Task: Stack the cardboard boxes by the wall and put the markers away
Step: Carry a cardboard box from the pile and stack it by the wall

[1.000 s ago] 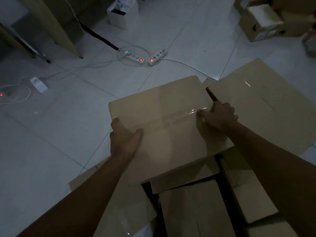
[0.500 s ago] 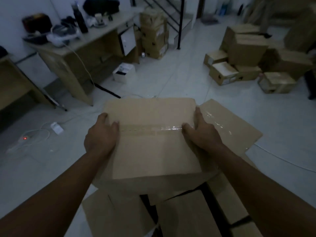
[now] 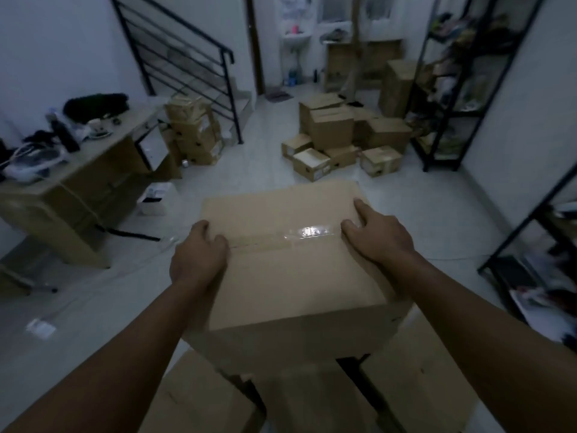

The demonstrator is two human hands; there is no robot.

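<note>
The box (image 3: pixel 290 254), taped shut along its top seam, is now off the floor and held in front of the person, above the flattened cardboard (image 3: pixel 415 379) it lay on a second ago. The left hand (image 3: pixel 198 257) grips its left edge, fingers curled over the top by the tape; the right hand (image 3: pixel 379 239) holds the right edge, fingers spread over the top and the thumb side wrapped down the flank. A second ago both hands pressed on the box low over the tiles and the view looked straight down; now the view is raised and the far room shows, so the lift appears done and the carry begun.

Ahead, a pile of boxes (image 3: pixel 346 135) sits on the floor beside a black shelf (image 3: pixel 443 98) near the right wall, and another stack (image 3: pixel 193 132) stands by the stair rail (image 3: pixel 187 57). A desk (image 3: pixel 75 179) lies to the left. Either pile looks like a likely place to set this box; which one, I cannot tell. No markers are visible, so that part is not yet started.
</note>
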